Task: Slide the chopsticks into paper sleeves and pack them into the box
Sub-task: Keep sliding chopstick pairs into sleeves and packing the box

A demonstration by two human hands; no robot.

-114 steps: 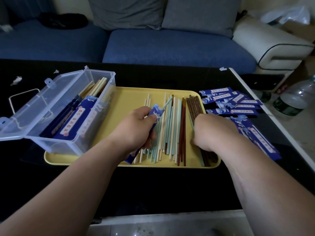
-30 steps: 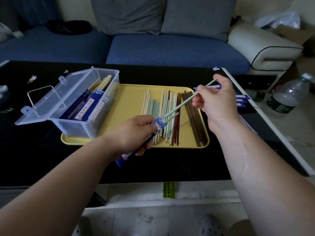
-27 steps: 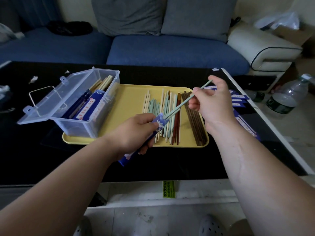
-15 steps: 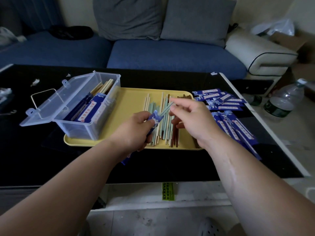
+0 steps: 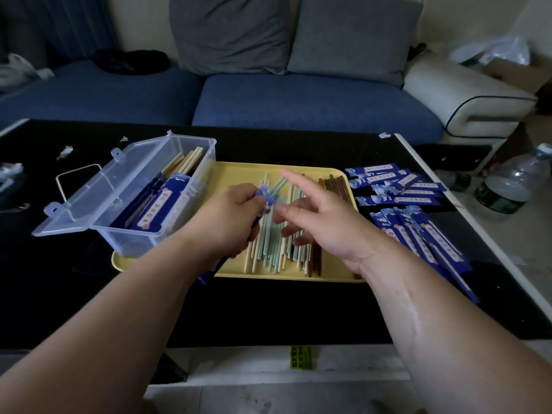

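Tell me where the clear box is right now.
In the head view, the clear box sits left of centre, on the left end of the yellow tray, its lid open leftward.

You've got one box (image 5: 143,243), one tray (image 5: 239,171), two cushions (image 5: 230,34), two bottles (image 5: 504,189) past the table's right edge; chopsticks (image 5: 270,249) and sleeves (image 5: 418,234) overlap, uncountable.

Print on sleeves (image 5: 418,200) and sticker (image 5: 300,357) is illegible.

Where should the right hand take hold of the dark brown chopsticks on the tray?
Likely from above, pinching across the shafts of the dark brown chopsticks: they lie flat, packed side by side, running near-to-far beside the yellow tray's right rim, which blocks a sideways approach.
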